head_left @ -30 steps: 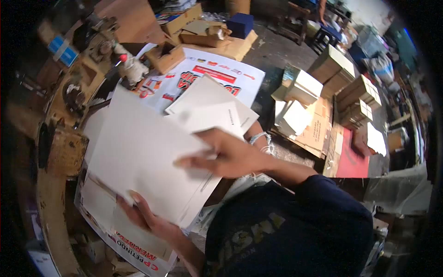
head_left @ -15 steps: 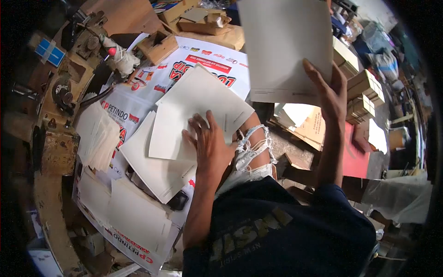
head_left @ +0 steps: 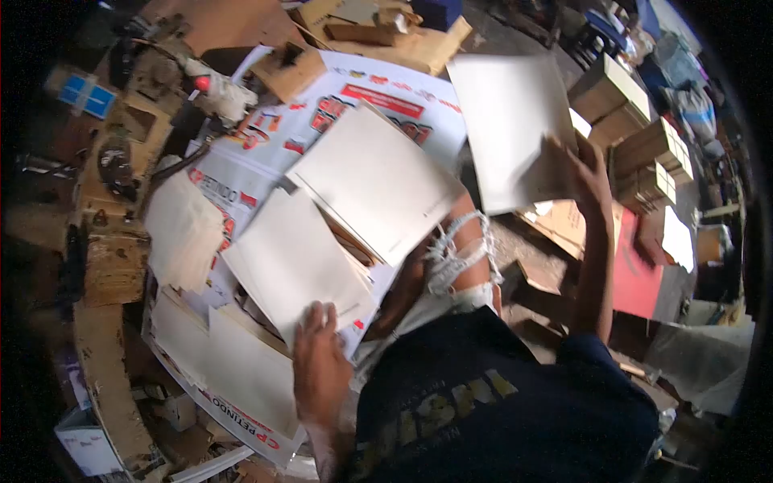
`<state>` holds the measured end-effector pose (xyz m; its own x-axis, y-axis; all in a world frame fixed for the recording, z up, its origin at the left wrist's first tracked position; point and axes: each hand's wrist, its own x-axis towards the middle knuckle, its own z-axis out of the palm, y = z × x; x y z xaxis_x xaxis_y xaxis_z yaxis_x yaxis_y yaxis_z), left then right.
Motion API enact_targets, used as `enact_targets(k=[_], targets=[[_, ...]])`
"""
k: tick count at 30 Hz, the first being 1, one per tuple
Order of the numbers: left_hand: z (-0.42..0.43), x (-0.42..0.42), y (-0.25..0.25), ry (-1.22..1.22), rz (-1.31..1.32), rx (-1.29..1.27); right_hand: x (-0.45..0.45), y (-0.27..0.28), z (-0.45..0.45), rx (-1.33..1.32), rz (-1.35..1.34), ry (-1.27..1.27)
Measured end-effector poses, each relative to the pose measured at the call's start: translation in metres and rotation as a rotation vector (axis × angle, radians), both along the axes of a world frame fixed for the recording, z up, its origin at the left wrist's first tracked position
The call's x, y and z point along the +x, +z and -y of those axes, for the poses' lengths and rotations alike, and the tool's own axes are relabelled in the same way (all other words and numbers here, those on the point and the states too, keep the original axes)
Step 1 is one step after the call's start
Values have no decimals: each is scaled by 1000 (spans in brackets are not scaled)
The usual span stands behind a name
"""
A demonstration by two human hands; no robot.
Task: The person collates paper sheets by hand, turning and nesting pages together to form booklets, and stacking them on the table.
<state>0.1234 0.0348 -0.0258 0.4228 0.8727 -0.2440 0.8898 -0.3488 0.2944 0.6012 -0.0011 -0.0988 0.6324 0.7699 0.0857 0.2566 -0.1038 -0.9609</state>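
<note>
My right hand [head_left: 581, 175] is raised at the right and grips a cream sheet of paper [head_left: 511, 121] by its lower right edge. The sheet hangs in the air beyond my knee. My left hand [head_left: 316, 358] rests with stretched fingers on the lower edge of a pile of cream sheets [head_left: 294, 262]; its thumb is not clearly seen. Another pile of sheets [head_left: 374, 181] lies just above, partly over my knee. At the left are a fanned stack of sheets [head_left: 183, 233] and, lower down, more flat sheets [head_left: 250, 370].
A printed banner [head_left: 394, 88] covers the work surface under the paper. A worn metal machine [head_left: 117, 258] stands along the left side. Tied paper bundles [head_left: 656, 153] are stacked at the right near a red surface [head_left: 638, 270]. Cardboard pieces [head_left: 394, 48] lie at the back.
My left hand has moved down and left from the upper pile to the lower pile's edge. My right hand has lowered slightly with its sheet. The view has shifted a little.
</note>
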Motion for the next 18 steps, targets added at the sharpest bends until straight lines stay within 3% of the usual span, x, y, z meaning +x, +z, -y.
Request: enact_targets(k=[2,3,4,7,9,10,11,13,17,18], targets=[[-2,14,15,-22,-47,-33,11,-19,14,80,54,7],[-3,24,17,-14,18,111,6,-11,14,80,33,-28],[-12,38,16,-27,193,233,8,3,16,103,2,108],[-50,111,-14,-30,811,229,5,7,0,108,66,-199],[-69,158,-36,-113,789,392,-12,27,-9,170,37,-161],[-70,174,-36,-98,583,366,-22,36,-13,220,-3,-159],[-69,189,-47,-52,552,311,-32,35,-15,305,-5,-271],[-74,197,-57,-42,461,252,-43,62,-8,194,-34,-173],[-92,175,-71,-131,748,206,-31,66,-2,156,-71,-52],[-95,170,-69,-57,831,85,-31,65,-6,141,-118,-47]])
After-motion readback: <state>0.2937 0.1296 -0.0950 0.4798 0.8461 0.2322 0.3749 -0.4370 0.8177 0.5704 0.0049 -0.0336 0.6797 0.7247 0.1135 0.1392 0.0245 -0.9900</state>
